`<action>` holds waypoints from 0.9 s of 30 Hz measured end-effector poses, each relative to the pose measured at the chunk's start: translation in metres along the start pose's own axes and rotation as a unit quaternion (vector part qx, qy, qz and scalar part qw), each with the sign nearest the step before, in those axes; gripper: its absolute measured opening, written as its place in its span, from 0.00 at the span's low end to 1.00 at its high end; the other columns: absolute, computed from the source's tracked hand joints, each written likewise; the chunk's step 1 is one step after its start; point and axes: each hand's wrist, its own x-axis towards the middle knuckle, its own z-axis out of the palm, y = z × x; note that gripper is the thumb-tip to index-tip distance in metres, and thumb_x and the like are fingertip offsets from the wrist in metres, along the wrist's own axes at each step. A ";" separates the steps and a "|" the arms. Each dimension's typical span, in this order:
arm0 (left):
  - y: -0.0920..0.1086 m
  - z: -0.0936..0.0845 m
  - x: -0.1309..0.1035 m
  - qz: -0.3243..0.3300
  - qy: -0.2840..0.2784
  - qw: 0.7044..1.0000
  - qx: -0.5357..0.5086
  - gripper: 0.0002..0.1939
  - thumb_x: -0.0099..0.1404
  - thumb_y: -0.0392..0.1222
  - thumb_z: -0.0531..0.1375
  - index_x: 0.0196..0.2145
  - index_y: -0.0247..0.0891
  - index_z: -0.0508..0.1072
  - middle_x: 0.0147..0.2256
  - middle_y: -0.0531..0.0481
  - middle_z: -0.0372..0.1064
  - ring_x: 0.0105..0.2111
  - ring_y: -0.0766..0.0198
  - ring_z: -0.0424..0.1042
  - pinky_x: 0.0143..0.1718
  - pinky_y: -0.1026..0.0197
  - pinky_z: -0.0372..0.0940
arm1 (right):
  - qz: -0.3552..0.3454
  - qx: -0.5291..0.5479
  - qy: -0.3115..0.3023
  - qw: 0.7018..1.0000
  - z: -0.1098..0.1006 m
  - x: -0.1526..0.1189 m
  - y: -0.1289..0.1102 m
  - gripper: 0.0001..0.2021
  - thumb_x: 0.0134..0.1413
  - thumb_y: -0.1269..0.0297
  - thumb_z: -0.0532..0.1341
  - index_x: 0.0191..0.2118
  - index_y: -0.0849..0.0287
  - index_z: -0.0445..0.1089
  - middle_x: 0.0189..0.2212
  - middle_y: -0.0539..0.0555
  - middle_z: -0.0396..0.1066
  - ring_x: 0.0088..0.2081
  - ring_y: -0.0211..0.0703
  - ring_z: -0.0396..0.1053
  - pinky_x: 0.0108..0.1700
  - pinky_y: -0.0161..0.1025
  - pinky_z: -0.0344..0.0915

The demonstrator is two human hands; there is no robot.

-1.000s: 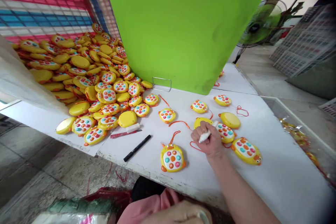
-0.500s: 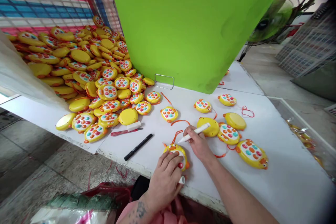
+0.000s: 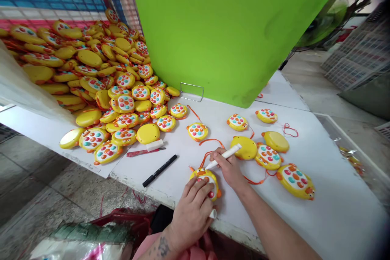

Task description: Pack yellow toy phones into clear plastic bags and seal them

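My right hand (image 3: 228, 165) pinches a white marker pen (image 3: 230, 152), its tip touching or almost touching the head of a yellow duck-shaped toy (image 3: 217, 178) near the table's front edge. Across that toy's dotted white belly lie the fingers of my left hand (image 3: 195, 197), holding it down on the table. A white cylindrical piece (image 3: 213, 213), maybe a pen cap, sticks out from under my left palm; the rest of it is hidden. An orange cord (image 3: 204, 158) loops from the toy's head. Just right of my right hand rests another duck toy (image 3: 243, 148), plain back upward.
A large heap of duck toys (image 3: 123, 103) fills the left side. A black marker (image 3: 160, 170), a red cutter knife (image 3: 143, 152) and a white eraser-like block (image 3: 154, 145) lie left of my hands. Behind stands a green panel (image 3: 219, 36); several duck toys (image 3: 295, 180) lie at right.
My right hand has moved slightly down and left, bringing the marker's tip onto or very close to the duck's head. My left hand stays on the toy. The view has shifted a little.
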 end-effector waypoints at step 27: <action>0.000 -0.001 0.000 0.005 -0.002 1.000 0.013 0.06 0.64 0.37 0.55 0.37 0.37 0.71 0.51 0.45 0.68 0.58 0.54 0.59 0.61 0.45 0.54 | -0.001 -0.063 -0.009 0.998 0.003 -0.002 -0.009 0.13 0.55 0.57 0.58 0.23 0.57 0.64 0.18 0.45 0.56 0.23 0.36 0.52 0.26 0.35 0.52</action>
